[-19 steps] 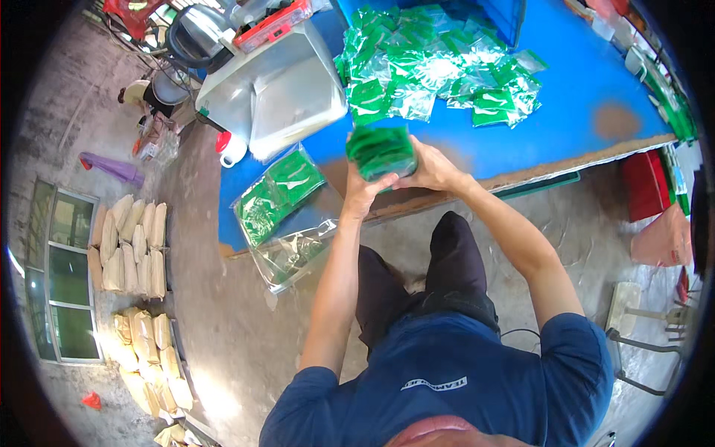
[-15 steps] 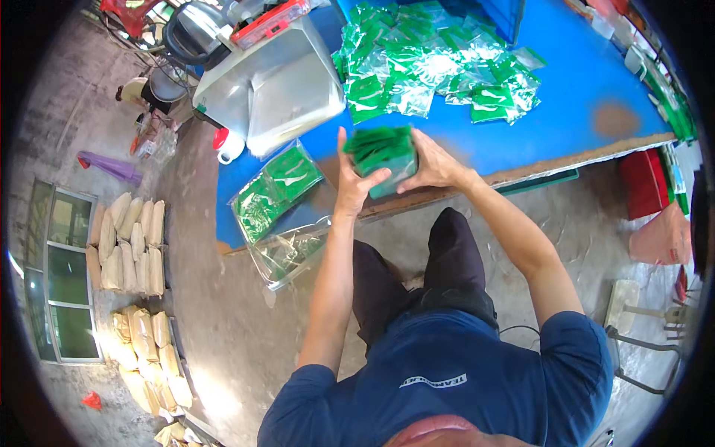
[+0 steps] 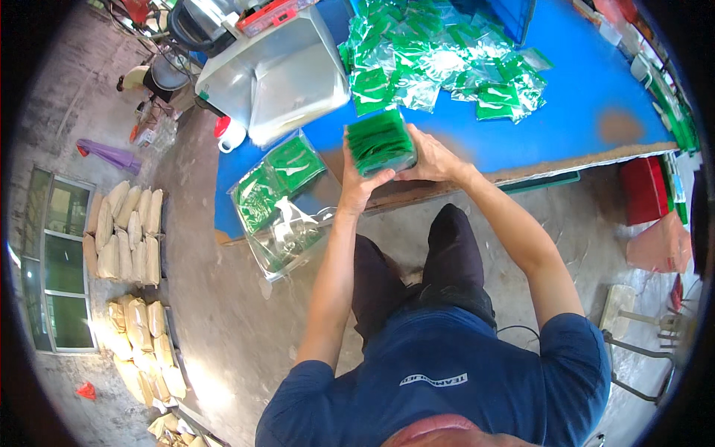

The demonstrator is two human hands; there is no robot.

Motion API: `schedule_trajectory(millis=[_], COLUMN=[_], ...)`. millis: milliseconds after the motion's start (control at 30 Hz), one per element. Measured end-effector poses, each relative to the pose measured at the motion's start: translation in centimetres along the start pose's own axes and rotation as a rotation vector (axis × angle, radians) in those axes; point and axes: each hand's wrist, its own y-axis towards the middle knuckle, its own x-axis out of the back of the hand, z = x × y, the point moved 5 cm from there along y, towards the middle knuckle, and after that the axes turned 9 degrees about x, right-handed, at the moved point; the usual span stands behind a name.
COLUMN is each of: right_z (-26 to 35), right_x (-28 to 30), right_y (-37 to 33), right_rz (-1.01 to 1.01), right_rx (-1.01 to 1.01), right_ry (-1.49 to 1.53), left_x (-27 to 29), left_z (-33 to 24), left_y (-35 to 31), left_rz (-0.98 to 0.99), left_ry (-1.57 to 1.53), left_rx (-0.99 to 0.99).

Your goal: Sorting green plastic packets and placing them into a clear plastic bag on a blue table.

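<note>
Between my hands, just over the near edge of the blue table, I hold a stack of green packets (image 3: 380, 141). My left hand (image 3: 356, 180) is closed on the stack's left side, its thumb along the near face. On the other side, my right hand (image 3: 430, 158) presses against the stack with fingers wrapped round it. To the left lies a clear plastic bag (image 3: 279, 242) with green packets (image 3: 294, 164) in it, partly hanging past the table edge. A loose heap of flat green packets (image 3: 432, 56) in clear sleeves spreads over the far side.
The blue table (image 3: 573, 97) has a worn brown edge. A metal scoop-shaped tray (image 3: 298, 93) stands at the back left, near a white cup with a red lid (image 3: 229, 135). A blue crate (image 3: 514, 18) is at the back. Wrapped bundles (image 3: 126, 231) lie on the floor at left.
The green stack has tipped so the packets' edges face up toward me. Both hands have kept their grip and shifted only slightly.
</note>
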Motion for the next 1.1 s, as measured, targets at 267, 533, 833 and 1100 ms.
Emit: schedule_trajectory(millis=[267, 533, 833, 1100], right_z=[0.6, 2.3, 4.7, 9.8], right_x=[-0.9, -0.3, -4.5, -11.9], right_y=[0.4, -1.4, -6.8, -12.2], right_rz=[-0.034, 0.064, 0.126, 0.35], right_rx=[0.113, 0.002, -0.549, -0.552], right_ry=[-0.215, 0.056, 1.066, 2.478], left_x=[2.8, 0.4, -1.4, -2.2], left_z=[1.7, 0.2, 0.9, 1.0], left_y=[1.0, -1.5, -9.3, -11.1], left_rz=[-0.109, -0.092, -0.075, 0.101], left_ry=[0.586, 0.584, -0.379, -0.2], left_rx=[-0.203, -0.201, 0.041, 0.072])
